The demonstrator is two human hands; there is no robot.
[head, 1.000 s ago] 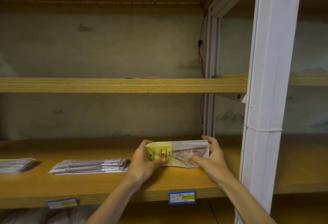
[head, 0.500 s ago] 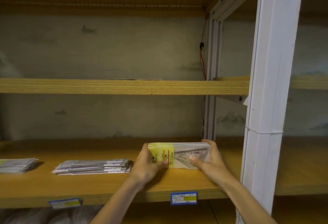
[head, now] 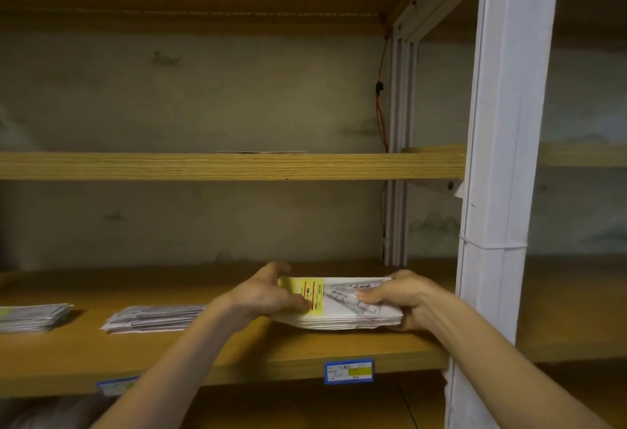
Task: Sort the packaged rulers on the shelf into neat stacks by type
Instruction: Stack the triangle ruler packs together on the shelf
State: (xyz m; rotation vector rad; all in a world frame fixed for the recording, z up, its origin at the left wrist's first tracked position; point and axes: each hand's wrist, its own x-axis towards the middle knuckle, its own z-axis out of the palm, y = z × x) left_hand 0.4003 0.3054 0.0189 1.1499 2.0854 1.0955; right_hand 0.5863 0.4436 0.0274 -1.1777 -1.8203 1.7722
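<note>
Both hands grip a stack of packaged rulers on the lower shelf.

The wooden lower shelf [head: 84,357] carries two more ruler stacks, one [head: 154,318] just left of the arms and one [head: 32,316] at the frame's left edge. The held stack [head: 342,306] lies near the white post [head: 505,157]; the left hand [head: 263,296] pinches its yellow-labelled end, the right hand [head: 400,296] clasps the other. A blue price tag [head: 348,371] sits on the shelf edge; its print is unreadable.

A thick stack of packaged rulers [head: 339,306], yellow-labelled, lies flat; 2 lower stacks [head: 152,318] [head: 30,316] sit left.
</note>
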